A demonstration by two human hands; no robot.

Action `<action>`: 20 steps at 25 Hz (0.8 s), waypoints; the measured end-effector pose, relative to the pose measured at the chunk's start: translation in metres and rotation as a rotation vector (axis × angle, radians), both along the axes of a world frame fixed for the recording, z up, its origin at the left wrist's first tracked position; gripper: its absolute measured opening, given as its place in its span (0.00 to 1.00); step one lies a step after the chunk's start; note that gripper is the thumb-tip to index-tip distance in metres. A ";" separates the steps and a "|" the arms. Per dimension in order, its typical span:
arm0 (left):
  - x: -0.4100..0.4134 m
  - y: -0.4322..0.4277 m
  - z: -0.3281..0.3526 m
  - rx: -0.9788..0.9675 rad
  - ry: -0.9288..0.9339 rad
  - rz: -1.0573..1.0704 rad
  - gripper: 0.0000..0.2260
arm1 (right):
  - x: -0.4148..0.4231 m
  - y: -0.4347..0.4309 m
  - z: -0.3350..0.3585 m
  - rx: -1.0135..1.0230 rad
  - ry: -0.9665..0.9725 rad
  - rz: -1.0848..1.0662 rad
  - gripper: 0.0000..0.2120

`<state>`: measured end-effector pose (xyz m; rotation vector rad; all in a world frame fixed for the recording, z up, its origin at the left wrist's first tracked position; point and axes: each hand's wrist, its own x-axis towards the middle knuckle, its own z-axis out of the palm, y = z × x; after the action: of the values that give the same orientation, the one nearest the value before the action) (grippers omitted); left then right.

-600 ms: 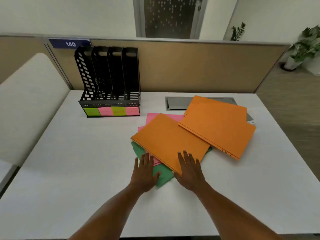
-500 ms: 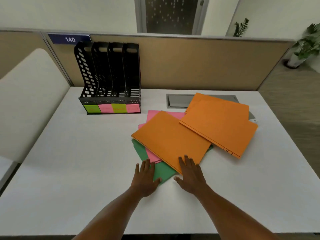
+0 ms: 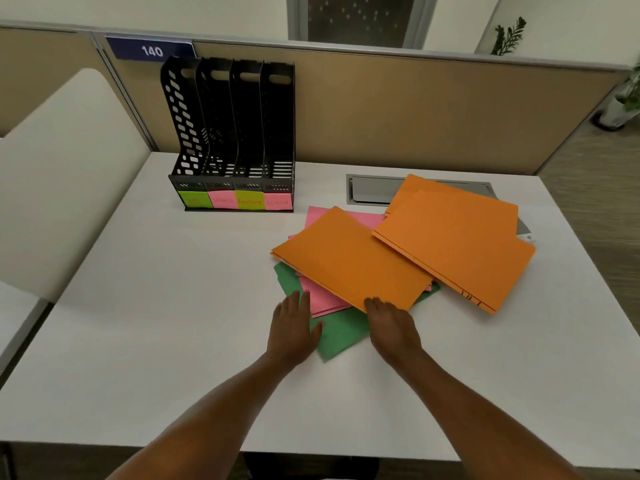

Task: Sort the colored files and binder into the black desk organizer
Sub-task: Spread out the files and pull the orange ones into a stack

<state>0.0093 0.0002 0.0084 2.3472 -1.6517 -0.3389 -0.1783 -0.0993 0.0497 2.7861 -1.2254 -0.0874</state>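
A black desk organizer (image 3: pixel 239 140) with several upright slots and green and pink labels stands at the back left of the white desk (image 3: pixel 156 306). Its slots look empty. A loose pile of folders lies right of centre: a near orange folder (image 3: pixel 349 261), a far orange folder (image 3: pixel 457 244), a pink folder (image 3: pixel 325 301) and a green folder (image 3: pixel 341 336) at the bottom. My left hand (image 3: pixel 294 327) rests flat on the green folder, fingertips at the pink one. My right hand (image 3: pixel 391 327) touches the near corner of the near orange folder with its fingertips.
A grey cable hatch (image 3: pixel 369 190) is set into the desk behind the pile. A grey flat item (image 3: pixel 523 226) peeks out under the far orange folder. A tan partition (image 3: pixel 398 116) backs the desk, and a white chair back (image 3: pixel 62 174) stands at the left.
Both hands have slid back toward me. The right hand has moved off the top of the near orange folder to its front corner. The folders have not shifted.
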 end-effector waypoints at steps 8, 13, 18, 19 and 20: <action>0.071 -0.075 0.110 -0.393 -0.089 -0.094 0.27 | 0.048 -0.022 0.164 -0.132 -0.495 0.220 0.15; 0.104 -0.072 0.159 -0.641 0.335 -0.070 0.03 | 0.071 -0.040 0.227 -0.182 -0.790 0.276 0.21; 0.136 -0.038 0.160 -0.728 0.676 0.256 0.05 | 0.092 -0.055 0.199 -0.128 -1.198 -0.194 0.33; 0.144 -0.029 0.153 -0.704 0.746 0.317 0.07 | 0.100 -0.052 0.181 0.007 -1.206 -0.314 0.36; 0.153 -0.021 0.144 -0.662 0.817 0.372 0.09 | 0.108 -0.048 0.161 0.186 -1.183 -0.428 0.38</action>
<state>0.1620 -0.0206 0.1527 1.6213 -0.7573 -0.4881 -0.0702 -0.1472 0.2110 2.5817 -2.0288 1.6727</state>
